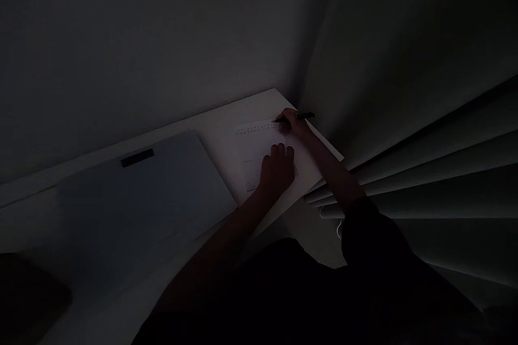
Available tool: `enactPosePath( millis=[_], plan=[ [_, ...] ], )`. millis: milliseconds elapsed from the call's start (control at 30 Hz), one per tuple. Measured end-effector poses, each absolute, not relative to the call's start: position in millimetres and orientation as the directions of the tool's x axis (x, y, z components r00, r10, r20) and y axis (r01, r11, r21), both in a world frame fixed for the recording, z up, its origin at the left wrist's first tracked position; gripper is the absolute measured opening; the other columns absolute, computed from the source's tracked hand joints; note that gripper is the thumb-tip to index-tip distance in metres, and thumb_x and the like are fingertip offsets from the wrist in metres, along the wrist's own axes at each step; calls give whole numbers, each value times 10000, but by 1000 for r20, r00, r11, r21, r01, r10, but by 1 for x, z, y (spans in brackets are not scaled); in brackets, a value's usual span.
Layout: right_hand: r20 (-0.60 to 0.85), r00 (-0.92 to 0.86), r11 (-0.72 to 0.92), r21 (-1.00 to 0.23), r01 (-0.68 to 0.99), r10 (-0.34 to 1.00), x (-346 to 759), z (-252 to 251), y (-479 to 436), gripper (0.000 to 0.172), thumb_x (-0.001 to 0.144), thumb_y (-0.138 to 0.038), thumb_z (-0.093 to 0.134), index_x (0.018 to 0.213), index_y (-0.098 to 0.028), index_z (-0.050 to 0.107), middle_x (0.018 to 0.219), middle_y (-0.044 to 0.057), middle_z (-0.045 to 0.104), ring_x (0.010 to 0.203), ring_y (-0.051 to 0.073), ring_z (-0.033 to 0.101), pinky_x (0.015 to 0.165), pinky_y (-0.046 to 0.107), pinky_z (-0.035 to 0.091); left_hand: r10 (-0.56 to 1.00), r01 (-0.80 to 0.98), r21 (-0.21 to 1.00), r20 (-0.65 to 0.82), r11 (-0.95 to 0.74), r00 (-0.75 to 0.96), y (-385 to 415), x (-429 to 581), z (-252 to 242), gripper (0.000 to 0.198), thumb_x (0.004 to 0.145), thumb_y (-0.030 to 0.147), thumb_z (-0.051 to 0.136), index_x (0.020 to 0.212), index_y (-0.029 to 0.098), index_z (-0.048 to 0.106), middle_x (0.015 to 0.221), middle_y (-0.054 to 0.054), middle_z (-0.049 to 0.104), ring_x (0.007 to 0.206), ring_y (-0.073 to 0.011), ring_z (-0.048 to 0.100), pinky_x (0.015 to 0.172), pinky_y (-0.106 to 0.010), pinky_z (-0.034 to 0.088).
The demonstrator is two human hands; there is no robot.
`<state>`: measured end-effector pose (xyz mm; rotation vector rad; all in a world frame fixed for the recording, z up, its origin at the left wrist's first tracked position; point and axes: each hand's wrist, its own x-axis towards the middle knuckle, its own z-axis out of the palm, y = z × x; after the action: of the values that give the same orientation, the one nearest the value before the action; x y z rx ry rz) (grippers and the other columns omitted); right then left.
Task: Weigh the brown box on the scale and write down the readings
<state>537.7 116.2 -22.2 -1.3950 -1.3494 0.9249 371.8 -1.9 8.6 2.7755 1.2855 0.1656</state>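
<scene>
The scene is very dark. A white sheet of paper [259,145] with a faint line of writing along its top lies on a white desk [218,126]. My left hand [278,166] rests flat on the paper, fingers lying loosely on it. My right hand [293,123] is closed around a dark pen [297,117], whose tip touches the paper at the right end of the written line.
A large pale flat board or closed laptop [145,199] with a dark strip [137,157] near its far edge lies on the desk to the left. A wall stands behind. Window blinds [424,151] hang at the right, close to the desk corner.
</scene>
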Motion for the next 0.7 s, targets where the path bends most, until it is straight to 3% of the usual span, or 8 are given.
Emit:
enactPosePath(
  millis=[67,133,300,400,700],
  plan=[
    [194,193,113,-923,368,962,537,-26,116,446,827,-581,637,649,-212,460,554,-45,499,538,76,496,525,202,414,772,764,112,51,-635,634,-2,372,4,449,968,200,308,1389,113,437,1301,-204,521,1166,-320,508,761,-371,530],
    [255,228,138,-892,429,940,536,-28,114,419,827,-476,677,614,-210,432,556,-46,474,543,73,484,536,200,410,769,762,106,51,-639,638,-4,372,1,432,971,209,301,1362,112,454,1291,-203,521,1164,-322,507,774,-380,533],
    [77,198,3,-937,349,977,531,-25,108,304,908,-428,553,697,-225,473,479,-60,491,417,88,458,429,214,354,766,757,116,102,-643,635,-5,371,-6,390,962,218,313,1299,120,482,1258,-188,529,1084,-317,534,740,-389,517],
    [126,184,46,-919,391,975,530,-24,106,330,857,-395,634,675,-233,412,453,-80,465,403,83,456,431,211,352,764,754,123,108,-645,636,-4,370,-8,387,964,236,313,1295,127,481,1224,-174,539,994,-300,551,706,-390,499],
    [173,128,78,-839,538,976,529,-23,106,329,945,-387,508,676,-230,402,472,-69,489,436,85,458,504,222,376,760,738,189,100,-648,642,-1,367,-7,369,952,248,355,1280,149,494,1221,-153,548,992,-300,557,707,-403,486]
  ],
)
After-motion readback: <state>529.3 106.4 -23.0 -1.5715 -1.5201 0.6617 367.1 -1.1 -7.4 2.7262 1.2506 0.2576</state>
